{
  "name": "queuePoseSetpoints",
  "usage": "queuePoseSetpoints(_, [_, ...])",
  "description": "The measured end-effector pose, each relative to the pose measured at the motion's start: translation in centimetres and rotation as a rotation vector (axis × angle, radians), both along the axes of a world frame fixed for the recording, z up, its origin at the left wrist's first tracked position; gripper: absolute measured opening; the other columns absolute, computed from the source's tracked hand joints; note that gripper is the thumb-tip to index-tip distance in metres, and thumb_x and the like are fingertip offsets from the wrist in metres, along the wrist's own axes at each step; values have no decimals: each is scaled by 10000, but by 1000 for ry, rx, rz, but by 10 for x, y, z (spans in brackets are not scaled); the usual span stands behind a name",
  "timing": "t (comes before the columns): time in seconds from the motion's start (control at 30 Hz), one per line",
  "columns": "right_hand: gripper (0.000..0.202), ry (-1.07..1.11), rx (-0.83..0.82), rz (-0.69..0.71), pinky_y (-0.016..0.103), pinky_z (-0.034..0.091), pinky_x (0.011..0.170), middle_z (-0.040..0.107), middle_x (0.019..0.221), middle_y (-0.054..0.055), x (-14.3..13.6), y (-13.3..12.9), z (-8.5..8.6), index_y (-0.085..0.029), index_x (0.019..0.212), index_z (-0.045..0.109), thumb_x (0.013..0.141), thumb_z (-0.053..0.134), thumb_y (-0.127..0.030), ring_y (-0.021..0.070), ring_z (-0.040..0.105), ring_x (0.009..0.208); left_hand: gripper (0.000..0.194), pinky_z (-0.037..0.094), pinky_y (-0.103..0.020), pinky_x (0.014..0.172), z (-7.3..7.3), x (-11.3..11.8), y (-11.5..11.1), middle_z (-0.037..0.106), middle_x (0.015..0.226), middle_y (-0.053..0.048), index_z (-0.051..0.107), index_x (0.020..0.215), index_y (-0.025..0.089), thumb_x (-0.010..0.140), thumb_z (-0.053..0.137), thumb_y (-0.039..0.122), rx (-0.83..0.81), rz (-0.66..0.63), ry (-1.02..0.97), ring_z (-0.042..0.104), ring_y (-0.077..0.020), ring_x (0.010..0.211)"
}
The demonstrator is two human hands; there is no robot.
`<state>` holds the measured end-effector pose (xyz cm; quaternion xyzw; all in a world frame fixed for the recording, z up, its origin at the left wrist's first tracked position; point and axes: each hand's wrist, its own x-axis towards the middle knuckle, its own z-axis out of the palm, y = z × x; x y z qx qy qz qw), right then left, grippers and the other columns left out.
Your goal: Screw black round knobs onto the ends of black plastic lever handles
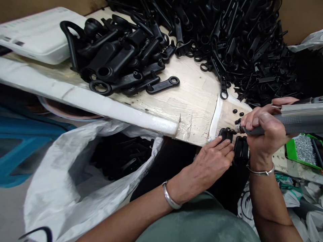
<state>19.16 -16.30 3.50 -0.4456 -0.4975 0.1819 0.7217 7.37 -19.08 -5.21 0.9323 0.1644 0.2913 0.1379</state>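
Observation:
My right hand (264, 127) is wrapped round a grey power screwdriver (300, 119), whose tip points left onto a black plastic part (225, 134) at the table's front edge. My left hand (214, 159) lies over the near end of that part, with its fingertips pressing on it. More black parts (241, 148) stand side by side between my hands. Several small round black pieces (235, 111) rest on the board just beyond the screwdriver tip. One black arm-shaped part (163, 85) lies apart on the wooden table (194, 87).
Heaps of black parts (121, 57) cover the table's left and back. A white case (42, 33) stands at far left. Below the edge hangs an open white sack (58, 178) with black parts inside. A green tray (291, 148) of small silver screws sits at right.

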Motion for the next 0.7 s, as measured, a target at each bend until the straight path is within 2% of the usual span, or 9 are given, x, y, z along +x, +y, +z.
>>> queuePoseSetpoints(0.3, [219,-5,0,3,281,437,447,498,519,-109,-1,0,1,-246,888,540,707,599,-138,99,429,374,193,359,-349,1162,2,-2,-2,664,1308,-60,648,1128,145,972,538,175,-71,-18,15,564,-170,1291])
queuePoseSetpoints(0.47, [163,-9,-13,-40,271,395,397,464,475,-109,-4,2,5,-246,806,538,713,615,-138,102,386,349,199,378,-354,1155,3,-2,-1,666,1307,-57,648,1136,144,968,548,180,-82,-19,12,566,-177,1291])
queuePoseSetpoints(0.6, [165,-77,-104,-3,264,384,395,386,452,-80,-4,2,7,-230,613,469,710,589,-172,96,391,364,185,387,-357,1147,5,-2,0,679,1283,-65,655,1110,130,960,555,171,-79,-22,8,580,-185,1274])
queuePoseSetpoints(0.7, [141,-56,-65,-48,257,381,386,384,455,-87,-5,2,7,-238,639,494,689,587,-145,94,369,358,188,392,-363,1143,5,-1,0,678,1282,-80,653,1112,119,953,565,167,-67,-24,5,587,-191,1266])
